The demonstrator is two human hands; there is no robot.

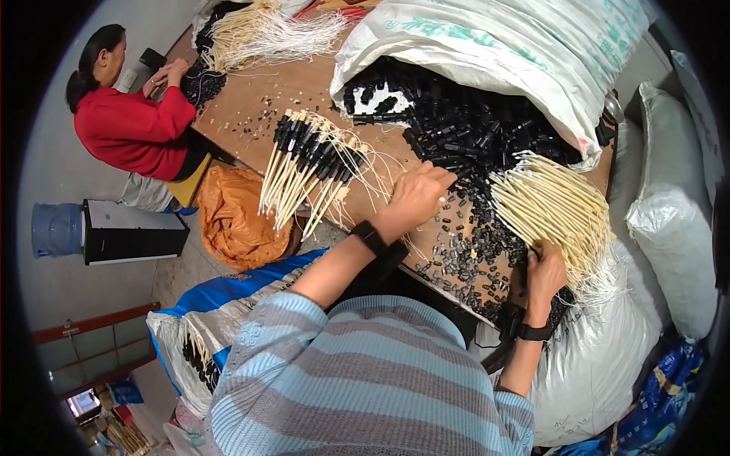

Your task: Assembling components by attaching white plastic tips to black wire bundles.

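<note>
My left hand (418, 196) reaches over the table to the near edge of a heap of black plastic connector housings (487, 125). Its fingers are curled together, and whatever they hold is hidden. At the lower side of a thick bundle of cream-sleeved wires (555, 201) with white ends, my right hand (546, 273) has its fingers bent and drawn together against the bundle. What lies between them is too small to make out. Many small black parts (471, 251) are scattered between my hands. Left of my left hand lie wires fitted with black housings (312, 163).
A large white woven sack (494, 38) spills housings onto the brown table (251, 137). More wires (274, 34) lie at the far side. A co-worker in red (137, 125) sits at the left. An orange bag (239, 216) and stuffed white sacks (669, 205) stand around the table.
</note>
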